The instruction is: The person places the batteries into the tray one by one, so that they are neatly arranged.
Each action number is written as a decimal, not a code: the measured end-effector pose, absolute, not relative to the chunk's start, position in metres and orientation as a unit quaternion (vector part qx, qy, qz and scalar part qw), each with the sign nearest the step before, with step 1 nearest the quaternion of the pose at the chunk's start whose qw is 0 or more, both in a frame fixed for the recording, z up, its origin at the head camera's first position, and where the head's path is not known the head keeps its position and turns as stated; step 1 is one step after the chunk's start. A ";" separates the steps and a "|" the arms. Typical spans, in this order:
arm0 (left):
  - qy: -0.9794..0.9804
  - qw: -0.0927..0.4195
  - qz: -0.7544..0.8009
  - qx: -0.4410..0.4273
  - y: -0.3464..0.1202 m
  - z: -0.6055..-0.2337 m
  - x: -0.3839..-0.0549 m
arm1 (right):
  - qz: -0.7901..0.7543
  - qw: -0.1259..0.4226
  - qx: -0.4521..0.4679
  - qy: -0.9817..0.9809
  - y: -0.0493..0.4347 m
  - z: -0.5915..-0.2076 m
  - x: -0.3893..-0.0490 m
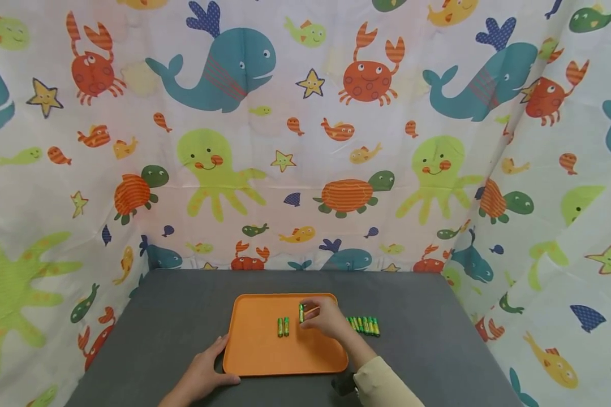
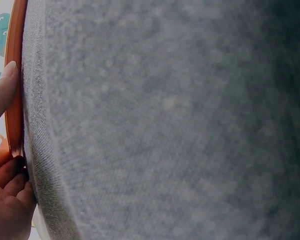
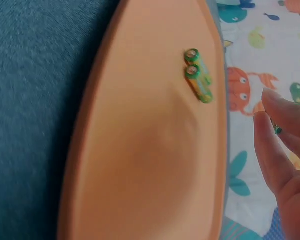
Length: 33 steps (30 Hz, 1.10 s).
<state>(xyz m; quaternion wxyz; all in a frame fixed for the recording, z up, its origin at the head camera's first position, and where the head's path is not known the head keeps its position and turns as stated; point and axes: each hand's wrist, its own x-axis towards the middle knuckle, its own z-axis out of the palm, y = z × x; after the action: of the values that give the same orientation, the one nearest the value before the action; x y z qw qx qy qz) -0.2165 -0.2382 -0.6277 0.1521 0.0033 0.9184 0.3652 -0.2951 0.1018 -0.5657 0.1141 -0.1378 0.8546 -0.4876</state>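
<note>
An orange tray lies on the grey table, with two green-and-yellow batteries side by side in it. Above the tray, my right hand pinches another battery between thumb and fingertips, held roughly upright. The right wrist view shows the two batteries in the tray; the pinched one is mostly hidden behind the fingers of the right hand. At the tray's left front corner, my left hand rests with its thumb and fingers spread along the rim. The left wrist view shows its fingers at the tray edge.
A row of several more batteries stands on the table just right of the tray, partly behind the right forearm. A curtain printed with sea animals encloses the grey table at the back and both sides.
</note>
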 end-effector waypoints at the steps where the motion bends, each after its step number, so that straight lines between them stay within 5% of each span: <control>1: 0.919 0.151 0.364 0.003 -0.239 -0.628 -0.216 | -0.487 0.114 -0.140 0.854 0.098 -0.567 -0.296; 33: 0.920 0.143 0.364 0.008 -0.241 -0.628 -0.214 | -0.443 0.147 -0.130 0.875 0.066 -0.603 -0.305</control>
<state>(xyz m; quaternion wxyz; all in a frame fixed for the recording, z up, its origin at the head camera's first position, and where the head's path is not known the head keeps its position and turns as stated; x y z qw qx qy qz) -0.2144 -0.2406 -0.6282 0.1433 0.0077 0.9204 0.3637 -0.3047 0.0662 -0.6026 0.1472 -0.1299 0.8750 -0.4426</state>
